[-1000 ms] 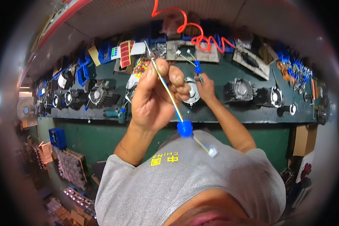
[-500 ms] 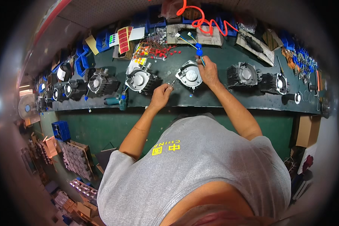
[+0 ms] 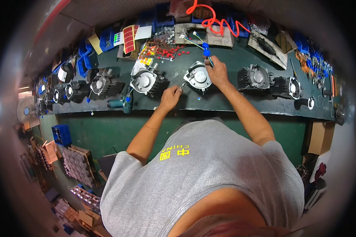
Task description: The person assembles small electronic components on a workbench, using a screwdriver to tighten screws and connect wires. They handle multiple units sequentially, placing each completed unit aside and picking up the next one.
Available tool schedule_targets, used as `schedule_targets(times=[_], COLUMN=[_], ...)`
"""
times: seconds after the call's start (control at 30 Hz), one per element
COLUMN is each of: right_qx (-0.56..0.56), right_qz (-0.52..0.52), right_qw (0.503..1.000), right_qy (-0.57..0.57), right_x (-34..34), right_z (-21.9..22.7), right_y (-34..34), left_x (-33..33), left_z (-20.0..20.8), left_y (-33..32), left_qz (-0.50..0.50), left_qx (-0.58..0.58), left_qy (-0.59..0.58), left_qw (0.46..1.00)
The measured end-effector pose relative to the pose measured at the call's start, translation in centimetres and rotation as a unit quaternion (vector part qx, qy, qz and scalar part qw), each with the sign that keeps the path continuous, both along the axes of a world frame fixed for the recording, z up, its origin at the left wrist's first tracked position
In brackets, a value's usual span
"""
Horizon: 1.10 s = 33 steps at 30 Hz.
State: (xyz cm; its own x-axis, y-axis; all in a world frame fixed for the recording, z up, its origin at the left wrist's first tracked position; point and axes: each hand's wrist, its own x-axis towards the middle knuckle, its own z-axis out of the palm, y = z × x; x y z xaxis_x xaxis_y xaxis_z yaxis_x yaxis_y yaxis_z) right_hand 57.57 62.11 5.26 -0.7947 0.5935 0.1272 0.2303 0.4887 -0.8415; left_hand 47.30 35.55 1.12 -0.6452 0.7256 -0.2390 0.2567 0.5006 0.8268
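Observation:
Between my hands lies a finned metal motor housing (image 3: 198, 76) with a round silver centre, face up on the bench. My right hand (image 3: 218, 74) is closed at its upper right edge on a bundle of thin wires (image 3: 206, 51). Blue pieces sit around the wires, and white plugs end them, pointing away from me. My left hand (image 3: 170, 98) is pinched just left of the housing; a tiny shiny bit shows at its fingertips, too small to name. Left of that hand rests a second finned housing (image 3: 145, 80).
More housings (image 3: 256, 77) stand in a row to both sides. A teal power tool (image 3: 120, 103) lies by the front edge at left. Red-tipped small parts (image 3: 172, 51), sticker sheets (image 3: 129, 38) and blue bins (image 3: 84, 65) are behind. An orange coiled hose (image 3: 221, 27) hangs at the back.
The wire plugs have swung slightly left and away from me in my right hand. My left hand stays pinched near the housing; its fingers have turned slightly.

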Motion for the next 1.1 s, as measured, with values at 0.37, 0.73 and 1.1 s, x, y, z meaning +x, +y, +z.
schedule_targets(times=[0.37,0.73,1.1], right_qx=[-0.003,0.000,-0.004], right_qz=[0.043,0.043,0.037], right_qw=[0.999,0.999,0.999], right_qy=[-0.028,-0.018,-0.023], right_x=[-0.6,-0.4,-0.5], right_z=[0.6,0.9,0.9], right_y=[0.8,0.6,0.6], left_x=[0.9,0.1,-2.1], left_z=[-1.1,-0.8,0.1], left_y=[-0.2,3.0,3.3], left_qz=[0.016,0.012,0.006], left_qx=[0.062,0.065,0.058], left_qy=[-0.100,-0.270,-0.468], left_qw=[0.993,0.961,0.882])
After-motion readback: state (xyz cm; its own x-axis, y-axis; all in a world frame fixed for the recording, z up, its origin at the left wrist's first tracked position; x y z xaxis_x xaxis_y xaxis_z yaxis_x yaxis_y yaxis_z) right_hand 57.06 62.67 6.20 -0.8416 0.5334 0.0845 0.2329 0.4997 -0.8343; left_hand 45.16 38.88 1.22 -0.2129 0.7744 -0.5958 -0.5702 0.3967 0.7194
